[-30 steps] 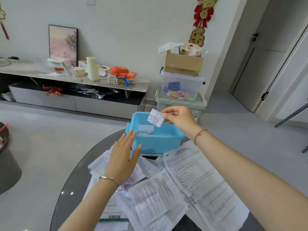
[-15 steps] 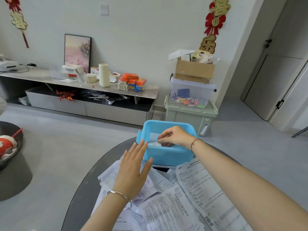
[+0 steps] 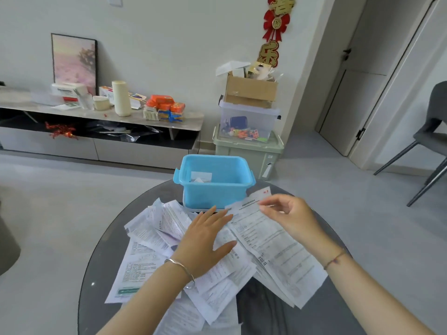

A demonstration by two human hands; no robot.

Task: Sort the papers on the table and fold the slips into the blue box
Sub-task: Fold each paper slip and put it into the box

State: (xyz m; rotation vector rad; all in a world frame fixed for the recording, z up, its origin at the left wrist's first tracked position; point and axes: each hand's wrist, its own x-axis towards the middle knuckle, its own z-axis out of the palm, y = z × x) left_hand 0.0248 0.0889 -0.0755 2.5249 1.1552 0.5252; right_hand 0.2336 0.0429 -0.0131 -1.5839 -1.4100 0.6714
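The blue box (image 3: 215,189) stands at the far edge of the round glass table (image 3: 96,269), with white folded slips (image 3: 200,176) lying inside it. A heap of printed papers (image 3: 150,238) covers the table in front of the box. My left hand (image 3: 205,240) rests flat on the middle of the heap, fingers straight. My right hand (image 3: 287,216) hovers with loosely curled fingers over the top end of a long printed sheet (image 3: 273,247), just right of the box, and holds nothing.
Stacked storage bins (image 3: 249,146) with a cardboard box on top stand on the floor behind the table. A low cabinet (image 3: 96,117) with clutter runs along the left wall. A grey chair (image 3: 433,139) stands at the right.
My right hand put the small slip into the blue box, let it go and drew back to the right over the long sheet. My left hand stayed on the papers.
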